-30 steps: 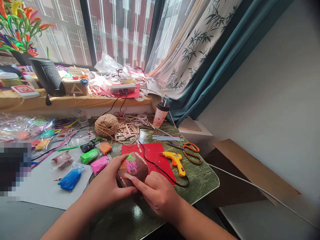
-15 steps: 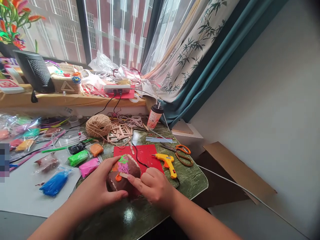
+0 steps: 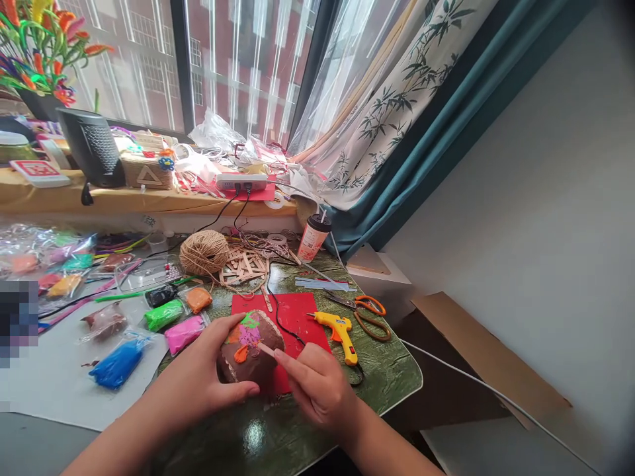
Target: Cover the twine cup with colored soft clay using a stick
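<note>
A brown clay-covered object [image 3: 262,360], rounded and block-like, is held in my left hand [image 3: 208,370], fingers around its far left side and thumb along the near side. Its upper face carries patches of green, purple and orange clay, and a pale rope-like line runs along its edges. My right hand [image 3: 317,383] pinches a flat wooden craft stick [image 3: 268,350], whose tip touches the face by the purple clay [image 3: 249,335]. An orange clay lump [image 3: 241,354] sits just below that patch. Under the object lies a red sheet [image 3: 302,324].
A yellow glue gun [image 3: 340,330] and orange-handled scissors [image 3: 370,311] lie to the right. Bagged clay, including blue [image 3: 119,362] and pink [image 3: 184,332], lies left. Behind are a twine ball [image 3: 204,252], craft sticks [image 3: 244,268] and a lidded cup [image 3: 314,239].
The craft stick's tip has moved from beside the orange lump toward the right edge of the purple clay. The whole view has shifted slightly, with things appearing further right.
</note>
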`<state>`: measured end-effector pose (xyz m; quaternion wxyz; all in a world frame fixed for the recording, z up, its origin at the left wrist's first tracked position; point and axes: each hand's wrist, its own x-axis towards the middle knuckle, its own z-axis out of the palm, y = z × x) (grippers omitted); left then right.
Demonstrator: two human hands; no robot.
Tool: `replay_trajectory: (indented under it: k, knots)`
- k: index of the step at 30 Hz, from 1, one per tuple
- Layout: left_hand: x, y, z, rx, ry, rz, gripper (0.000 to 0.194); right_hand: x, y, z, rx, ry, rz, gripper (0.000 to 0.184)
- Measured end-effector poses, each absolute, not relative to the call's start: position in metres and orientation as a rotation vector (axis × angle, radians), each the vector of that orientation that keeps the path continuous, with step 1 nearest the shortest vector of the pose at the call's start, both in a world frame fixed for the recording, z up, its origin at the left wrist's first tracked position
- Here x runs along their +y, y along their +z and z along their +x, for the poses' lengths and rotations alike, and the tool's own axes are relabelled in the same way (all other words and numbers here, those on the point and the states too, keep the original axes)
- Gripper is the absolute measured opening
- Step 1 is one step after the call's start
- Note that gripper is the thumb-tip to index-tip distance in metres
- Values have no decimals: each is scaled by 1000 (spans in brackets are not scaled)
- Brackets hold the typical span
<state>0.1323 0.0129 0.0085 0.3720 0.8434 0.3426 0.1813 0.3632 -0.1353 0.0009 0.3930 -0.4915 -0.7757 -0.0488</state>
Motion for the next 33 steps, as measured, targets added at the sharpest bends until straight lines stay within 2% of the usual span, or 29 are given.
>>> replay_trajectory:
  k: [6,15,25,33]
  knots:
    - [13,8,133,837,471,2179,89,-129,5,341,-2160,-192,-1192,55]
    - [8,15,134,894,408,2167,92,-119,13,345,-2189,-403,-1159,44]
    - [8,10,133,883,423,2191,90,-115,2,358,-2192,-459,-1177,41]
    - [8,13,133,858,389,2182,91,-111,7,365,-2181,-348,-1260,44]
